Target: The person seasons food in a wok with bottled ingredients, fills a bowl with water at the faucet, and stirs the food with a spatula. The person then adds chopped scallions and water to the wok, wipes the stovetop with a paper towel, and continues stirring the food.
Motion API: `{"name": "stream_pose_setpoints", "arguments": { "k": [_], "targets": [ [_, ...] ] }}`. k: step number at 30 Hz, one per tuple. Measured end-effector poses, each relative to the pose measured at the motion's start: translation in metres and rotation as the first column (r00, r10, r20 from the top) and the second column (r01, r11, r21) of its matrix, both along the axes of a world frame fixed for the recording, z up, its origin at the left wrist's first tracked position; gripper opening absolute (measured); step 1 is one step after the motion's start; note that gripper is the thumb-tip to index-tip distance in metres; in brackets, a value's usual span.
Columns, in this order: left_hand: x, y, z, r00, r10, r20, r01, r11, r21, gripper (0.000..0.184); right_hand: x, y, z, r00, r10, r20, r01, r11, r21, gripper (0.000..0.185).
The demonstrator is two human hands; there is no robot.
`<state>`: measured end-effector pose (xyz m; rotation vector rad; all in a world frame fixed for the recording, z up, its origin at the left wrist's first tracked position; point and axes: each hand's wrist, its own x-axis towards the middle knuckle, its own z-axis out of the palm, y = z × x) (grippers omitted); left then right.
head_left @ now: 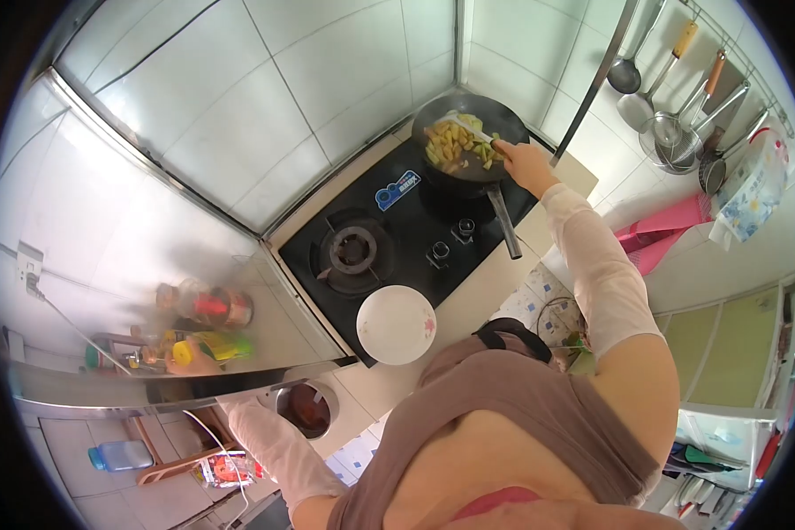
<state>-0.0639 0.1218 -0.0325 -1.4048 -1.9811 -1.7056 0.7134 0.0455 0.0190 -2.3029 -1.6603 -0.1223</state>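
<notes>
My right hand (523, 168) is closed around the handle of a pale spatula (473, 128), whose blade lies in a dark wok (433, 181). Yellow and light green chopped pieces of food (450, 141) fill part of the wok. The wok sits on the far burner, its handle (503, 221) pointing toward my body. My left hand (203, 360) reaches past the hood's edge to a bottle with a yellow cap (184, 352) and a yellow-green body. Its fingers appear closed around the bottle, partly hidden by the edge.
A white plate (397, 325) rests at the near edge of the black gas stove (318, 238). A metal pot (307, 409) with dark contents stands at lower left. Several jars (212, 305) are beside the bottle. Ladles and strainers (676, 128) hang on the right wall.
</notes>
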Motion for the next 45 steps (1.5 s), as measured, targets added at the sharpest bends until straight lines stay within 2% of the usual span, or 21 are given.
{"name": "stream_pose_setpoints", "arguments": {
  "k": [3, 5, 7, 8, 9, 11, 12, 14, 15, 16, 18, 21, 24, 25, 27, 31, 34, 36, 38, 41, 45],
  "targets": [
    [0.006, -0.044, 0.047, 0.973, -0.149, 0.178, 0.12, 0.979, 0.164, 0.051, 0.012, -0.013, 0.014, 0.998, -0.006, 0.061, 0.015, 0.988, -0.157, 0.037],
    [0.025, -0.071, 0.088, 0.921, -0.267, 0.282, 0.183, 0.939, 0.291, 0.048, 0.025, -0.033, 0.045, 0.998, 0.05, 0.043, -0.044, 0.99, -0.132, 0.038],
    [0.06, -0.106, 0.128, 0.997, -0.005, 0.079, -0.021, 0.943, 0.331, 0.045, 0.047, -0.056, 0.077, 0.989, 0.123, 0.077, -0.115, 0.989, -0.095, 0.036],
    [0.069, -0.121, 0.143, 0.995, 0.073, 0.063, -0.089, 0.943, 0.32, 0.045, 0.056, -0.065, 0.094, 0.978, 0.168, 0.12, -0.16, 0.984, -0.076, 0.034],
    [0.081, -0.139, 0.158, 0.992, 0.123, 0.034, -0.128, 0.956, 0.266, 0.047, 0.054, -0.075, 0.12, 0.979, 0.153, 0.137, -0.131, 0.979, -0.153, 0.034],
    [0.089, -0.174, 0.17, 0.992, 0.008, 0.126, -0.031, 0.983, 0.184, 0.048, 0.057, -0.086, 0.15, 0.961, 0.188, 0.201, -0.134, 0.957, -0.257, 0.029],
    [0.093, -0.192, 0.176, 0.984, -0.042, 0.174, 0.016, 0.989, 0.148, 0.048, 0.057, -0.085, 0.148, 0.954, 0.185, 0.236, -0.107, 0.945, -0.308, 0.027],
    [0.114, -0.227, 0.189, 0.996, -0.084, 0.022, 0.082, 0.994, 0.068, 0.052, 0.05, -0.078, 0.141, 0.934, 0.19, 0.303, -0.057, 0.916, -0.398, 0.024],
    [0.125, -0.243, 0.195, 0.993, -0.106, -0.055, 0.108, 0.994, 0.024, 0.054, 0.048, -0.071, 0.127, 0.934, 0.159, 0.321, -0.015, 0.913, -0.409, 0.022],
    [0.137, -0.257, 0.199, 0.989, -0.148, -0.025, 0.148, 0.989, 0.021, 0.056, 0.055, -0.065, 0.11, 0.948, 0.162, 0.275, -0.067, 0.943, -0.325, 0.025],
    [0.162, -0.279, 0.204, 0.974, -0.223, 0.031, 0.222, 0.975, 0.025, 0.063, 0.069, -0.052, 0.085, 0.978, 0.134, 0.158, -0.102, 0.975, -0.195, 0.028],
    [0.199, -0.294, 0.205, 0.971, -0.24, 0.006, 0.24, 0.97, 0.027, 0.072, 0.099, -0.033, 0.053, 0.974, 0.222, -0.045, -0.22, 0.974, 0.055, 0.03],
    [0.248, -0.289, 0.201, 0.948, -0.312, 0.062, 0.311, 0.95, 0.027, 0.074, 0.116, -0.012, 0.025, 0.962, 0.255, -0.1, -0.233, 0.954, 0.189, 0.033],
    [0.267, -0.283, 0.198, 0.933, -0.353, 0.071, 0.351, 0.936, 0.034, 0.074, 0.113, -0.01, 0.024, 0.977, 0.175, -0.125, -0.164, 0.982, 0.089, 0.036],
    [0.293, -0.272, 0.19, 0.866, -0.489, 0.102, 0.484, 0.872, 0.071, 0.072, 0.116, -0.006, -0.004, 0.975, 0.174, -0.141, -0.153, 0.977, 0.147, 0.038],
    [0.357, -0.25, 0.184, 0.865, -0.464, 0.19, 0.454, 0.886, 0.096, 0.073, 0.121, -0.017, -0.04, 0.917, 0.286, -0.279, -0.262, 0.957, 0.122, 0.04],
    [0.392, -0.241, 0.176, 0.852, -0.485, 0.196, 0.468, 0.874, 0.13, 0.074, 0.142, -0.035, 0.001, 0.836, 0.451, -0.313, -0.42, 0.892, 0.164, 0.04],
    [0.412, -0.238, 0.173, 0.848, -0.491, 0.198, 0.478, 0.871, 0.113, 0.074, 0.162, -0.045, 0.044, 0.837, 0.447, -0.316, -0.454, 0.889, 0.054, 0.039],
    [0.43, -0.235, 0.171, 0.855, -0.487, 0.175, 0.477, 0.873, 0.101, 0.072, 0.181, -0.058, 0.089, 0.818, 0.508, -0.269, -0.519, 0.854, 0.035, 0.041],
    [0.446, -0.237, 0.16, 0.834, -0.505, 0.221, 0.504, 0.861, 0.065, 0.066, 0.184, -0.076, 0.156, 0.869, 0.415, -0.27, -0.479, 0.842, -0.247, 0.033],
    [0.461, -0.238, 0.146, 0.796, -0.517, 0.313, 0.526, 0.848, 0.064, 0.063, 0.182, -0.059, 0.111, 0.76, 0.606, -0.234, -0.646, 0.746, -0.164, 0.033]
  ]
}}
